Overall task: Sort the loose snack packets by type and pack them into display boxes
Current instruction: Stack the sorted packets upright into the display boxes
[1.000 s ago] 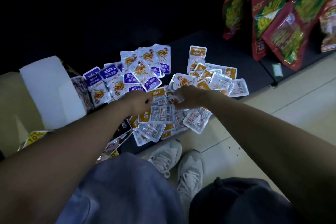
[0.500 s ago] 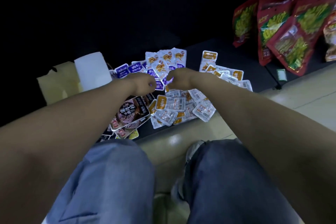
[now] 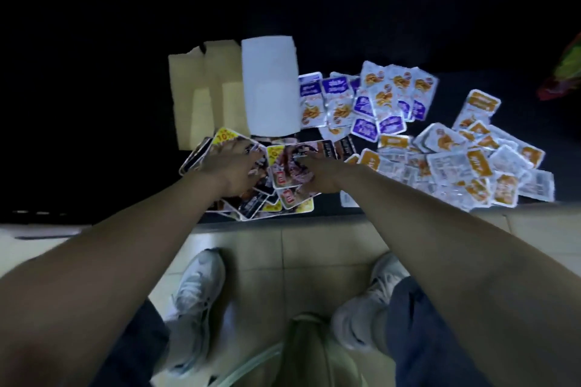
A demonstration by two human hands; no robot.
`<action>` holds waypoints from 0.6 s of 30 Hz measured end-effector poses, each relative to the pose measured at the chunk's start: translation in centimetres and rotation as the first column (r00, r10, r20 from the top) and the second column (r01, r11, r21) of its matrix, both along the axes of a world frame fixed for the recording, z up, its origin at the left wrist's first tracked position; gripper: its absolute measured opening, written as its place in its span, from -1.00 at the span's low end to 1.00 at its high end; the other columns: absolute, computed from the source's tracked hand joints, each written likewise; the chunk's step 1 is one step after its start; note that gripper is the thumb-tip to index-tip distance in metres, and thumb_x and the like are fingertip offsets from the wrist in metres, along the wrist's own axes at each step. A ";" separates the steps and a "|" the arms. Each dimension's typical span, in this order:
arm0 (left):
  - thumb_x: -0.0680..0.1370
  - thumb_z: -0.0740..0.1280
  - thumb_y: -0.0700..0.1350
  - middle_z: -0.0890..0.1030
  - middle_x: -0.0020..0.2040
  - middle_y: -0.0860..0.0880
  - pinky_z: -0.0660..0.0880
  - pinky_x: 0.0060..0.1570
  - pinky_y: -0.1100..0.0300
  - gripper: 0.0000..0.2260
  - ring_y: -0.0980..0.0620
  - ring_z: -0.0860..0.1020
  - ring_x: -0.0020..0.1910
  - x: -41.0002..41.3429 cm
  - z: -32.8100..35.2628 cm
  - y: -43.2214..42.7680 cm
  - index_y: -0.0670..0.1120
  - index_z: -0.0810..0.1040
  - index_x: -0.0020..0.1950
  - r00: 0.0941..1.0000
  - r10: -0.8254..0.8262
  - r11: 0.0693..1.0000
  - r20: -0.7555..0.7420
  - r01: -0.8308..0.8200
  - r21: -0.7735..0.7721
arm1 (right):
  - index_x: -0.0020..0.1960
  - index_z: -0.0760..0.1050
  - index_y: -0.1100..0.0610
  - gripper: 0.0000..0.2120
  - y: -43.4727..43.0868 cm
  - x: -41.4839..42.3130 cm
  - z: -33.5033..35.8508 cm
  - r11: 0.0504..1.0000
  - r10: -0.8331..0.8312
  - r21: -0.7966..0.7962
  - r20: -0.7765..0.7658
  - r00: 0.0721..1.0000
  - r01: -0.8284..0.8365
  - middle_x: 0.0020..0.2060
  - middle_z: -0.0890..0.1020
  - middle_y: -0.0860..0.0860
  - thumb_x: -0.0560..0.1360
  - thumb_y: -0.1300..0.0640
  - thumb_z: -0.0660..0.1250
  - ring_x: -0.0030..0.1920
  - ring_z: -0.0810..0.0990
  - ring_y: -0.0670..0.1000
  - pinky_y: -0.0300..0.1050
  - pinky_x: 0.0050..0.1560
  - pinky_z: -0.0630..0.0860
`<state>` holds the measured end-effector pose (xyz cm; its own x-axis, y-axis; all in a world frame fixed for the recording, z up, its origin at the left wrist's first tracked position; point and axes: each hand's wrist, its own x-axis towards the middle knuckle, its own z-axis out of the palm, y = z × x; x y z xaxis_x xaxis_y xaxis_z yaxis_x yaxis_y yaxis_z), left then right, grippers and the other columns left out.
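Fingers of the left hand lie spread over a heap of dark snack packets with yellow corners, while the right hand rests on the same heap just beside it; motion blur hides whether the right fingers pinch a packet or only press on it. The heap sits at the near edge of a low dark surface. Behind it stand a tan cardboard box and a white flap. To the right, purple-and-orange packets lie overlapped, and further right spreads a loose pile of orange-and-clear packets. A red-and-green bag shows at the far right edge. Below, the person's pale shoes stand apart on a tiled floor.
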<state>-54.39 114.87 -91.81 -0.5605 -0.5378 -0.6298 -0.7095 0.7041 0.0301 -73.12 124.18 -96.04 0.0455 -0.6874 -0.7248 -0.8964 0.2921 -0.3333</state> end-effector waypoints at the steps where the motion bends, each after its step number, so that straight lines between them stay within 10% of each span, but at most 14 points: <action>1: 0.59 0.21 0.09 -0.02 0.59 -0.08 0.01 0.49 -0.08 -0.49 -0.13 -0.01 0.55 0.9 -0.6 0.3 0.11 0.17 0.53 1.000 0.015 1.000 0.004 -0.015 0.026 | 0.58 -0.09 0.09 -0.19 0.2 0.7 -0.4 1.000 0.017 0.011 -0.034 0.999 -0.016 0.57 -0.07 0.11 0.54 -0.13 0.30 0.55 -0.06 0.19 0.07 0.50 0.07; 12: 0.57 0.27 0.05 -0.09 0.59 -0.02 -0.16 0.48 -0.02 -0.48 -0.07 -0.14 0.55 4.8 -3.9 1.8 0.14 0.20 0.51 0.962 0.103 0.995 -0.254 -0.097 0.036 | 0.47 0.16 0.14 -0.16 2.9 4.1 -3.1 0.950 -0.197 -0.280 -0.201 0.960 0.136 0.40 0.26 0.20 0.37 -0.16 0.47 0.38 0.26 0.23 0.11 0.33 0.35; 18: 0.57 0.29 -0.10 0.46 0.29 -0.14 0.29 0.30 0.08 -0.76 -0.16 0.36 0.31 5.0 -3.7 1.5 -0.05 0.59 0.21 0.761 0.332 0.934 -0.557 -0.350 0.079 | 0.25 0.46 0.09 -0.61 1.7 3.5 -0.2 0.848 -0.357 -0.405 0.042 0.933 0.342 0.06 0.63 0.13 0.48 -0.01 0.34 0.01 0.60 0.16 -0.05 -0.06 0.54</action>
<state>-49.43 116.37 -95.48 -0.5826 -0.7732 -0.2506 -0.7697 0.4258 0.4756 -69.63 125.87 -96.27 -0.2716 -0.8834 -0.3819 -0.7729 0.4367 -0.4604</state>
